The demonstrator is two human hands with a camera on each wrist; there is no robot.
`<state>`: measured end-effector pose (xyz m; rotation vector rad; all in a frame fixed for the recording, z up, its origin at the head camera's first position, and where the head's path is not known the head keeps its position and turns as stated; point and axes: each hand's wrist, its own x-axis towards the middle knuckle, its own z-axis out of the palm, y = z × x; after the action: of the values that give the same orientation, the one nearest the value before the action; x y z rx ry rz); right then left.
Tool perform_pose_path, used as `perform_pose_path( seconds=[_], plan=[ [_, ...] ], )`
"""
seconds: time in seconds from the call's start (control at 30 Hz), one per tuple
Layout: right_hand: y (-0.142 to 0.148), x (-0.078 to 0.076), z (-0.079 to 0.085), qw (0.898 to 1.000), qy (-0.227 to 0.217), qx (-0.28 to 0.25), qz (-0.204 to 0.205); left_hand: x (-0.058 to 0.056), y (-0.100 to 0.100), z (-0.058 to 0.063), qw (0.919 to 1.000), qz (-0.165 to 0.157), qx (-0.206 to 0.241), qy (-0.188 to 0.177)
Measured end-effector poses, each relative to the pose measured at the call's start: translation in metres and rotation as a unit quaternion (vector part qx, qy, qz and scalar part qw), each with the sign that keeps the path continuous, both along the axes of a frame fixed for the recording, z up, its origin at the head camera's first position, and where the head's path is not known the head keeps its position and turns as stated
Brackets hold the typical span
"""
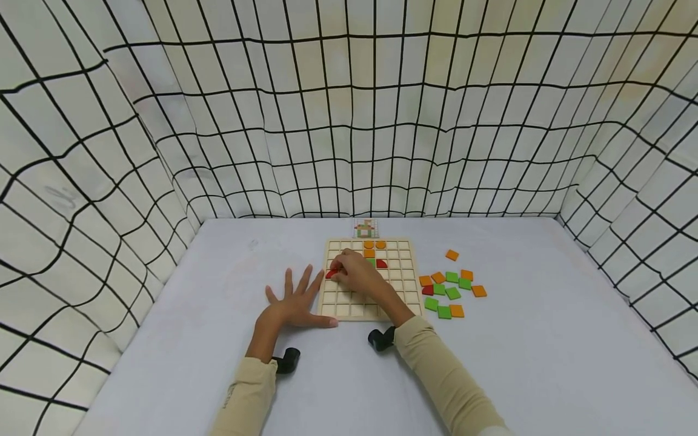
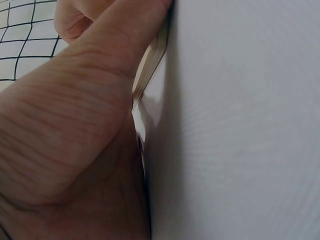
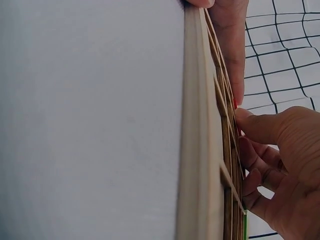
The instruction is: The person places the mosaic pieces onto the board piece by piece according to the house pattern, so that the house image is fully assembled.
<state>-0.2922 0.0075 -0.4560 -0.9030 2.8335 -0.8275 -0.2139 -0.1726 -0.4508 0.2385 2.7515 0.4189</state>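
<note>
A wooden grid board [image 1: 400, 290] lies on the white table. My right hand [image 1: 360, 275] reaches over it, and its thumb and fingertips pinch a red tile with a curved edge [image 1: 330, 274] at a cell in the leftmost column. In the right wrist view a sliver of the red tile [image 3: 236, 103] shows at the fingertips. Beside the board, my left hand [image 1: 294, 307] lies on the table with fingers spread, its thumb along the front left corner. On the board sit orange round tiles [image 1: 380, 244], an orange square [image 1: 369, 254], a partly covered green tile [image 1: 372, 262] and another red curved tile [image 1: 382, 264].
Several loose orange and green square tiles [image 1: 453, 293] lie right of the board, with a red one [image 1: 428, 290] among them. One orange tile [image 1: 452, 255] lies farther back. A small pattern card [image 1: 366, 228] touches the board's far side. Black netting [image 1: 376, 127] surrounds the table.
</note>
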Motion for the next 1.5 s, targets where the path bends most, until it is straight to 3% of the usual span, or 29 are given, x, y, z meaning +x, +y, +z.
perform_pose_path(
  seconds=[0.57,1.0,1.33,1.5],
  plan=[
    [-0.004,0.003,0.003,1.0,-0.017,-0.004,0.009,0.002,-0.006,-0.002,1.0,0.002,0.007,-0.005],
    [-0.001,0.005,-0.003,1.0,-0.003,0.009,0.006,0.006,-0.003,-0.004,1.0,0.002,0.004,-0.006],
    [0.012,0.006,0.005,1.0,-0.021,-0.012,-0.006,0.005,0.0,-0.001,0.9999,0.002,0.012,0.0],
    [0.02,0.004,0.015,1.0,-0.007,-0.01,-0.013,0.003,0.0,0.001,0.9999,-0.003,0.011,0.004]
  ],
)
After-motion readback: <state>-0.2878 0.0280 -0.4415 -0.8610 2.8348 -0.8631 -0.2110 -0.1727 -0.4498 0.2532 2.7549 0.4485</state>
